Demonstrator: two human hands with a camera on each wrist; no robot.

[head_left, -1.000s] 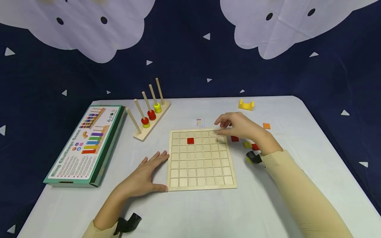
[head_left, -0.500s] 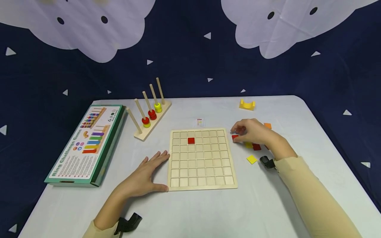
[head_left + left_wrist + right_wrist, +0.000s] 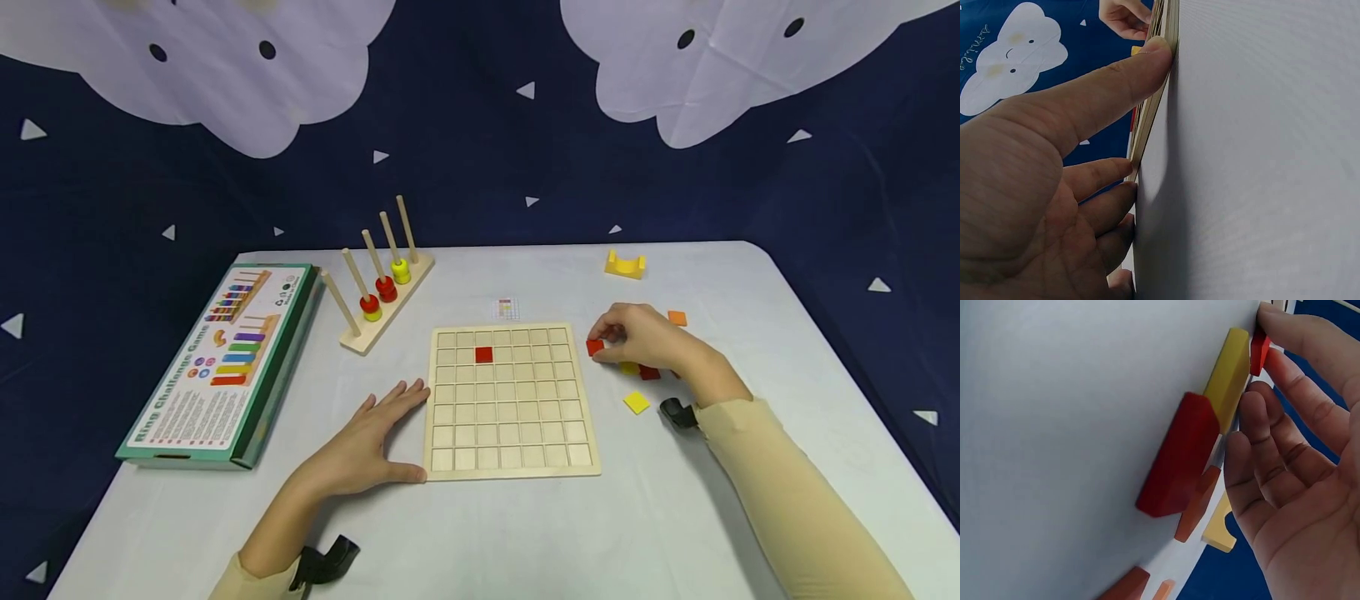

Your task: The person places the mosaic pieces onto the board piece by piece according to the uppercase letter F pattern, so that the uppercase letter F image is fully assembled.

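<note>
"If we start at the left, what could go wrong?"

"Little, I'd say. The Ring Challenge Game box point(image 3: 195, 367) lies flat, well apart from both hands. Right of it, a wooden peg stand point(image 3: 401, 296) carries red and yellow rings; only a stray sleeve would seem likely to tip it."

"And the left hand point(image 3: 363, 450)?"

"Spread, grasping nothing, its thumb and fingertips touching the left edge of the wooden grid board point(image 3: 510, 412). Pushed harder, the board could slide right, since no hand braces the opposite edge."

"Is anything on the board?"

"One seated red tile point(image 3: 483, 354), third column from the left, second row from the far edge. A knock to the board might jog it."

"What is the right hand point(image 3: 645, 337) doing?"

"Pinching a loose red tile point(image 3: 594, 347) between thumb and forefinger, just right of the board. I can't tell whether it is off the table. Held by its edges, it could twist or slip if the pinch were uneven."

"What else is close?"

"A half-hidden yellow tile point(image 3: 628, 367), a clear yellow tile point(image 3: 636, 402) nearer the person, then a dark red tile point(image 3: 649, 372). The bent spare fingers could drag the half-hidden one. Beyond the wrist, an orange tile point(image 3: 677, 317) looks safer."
</note>
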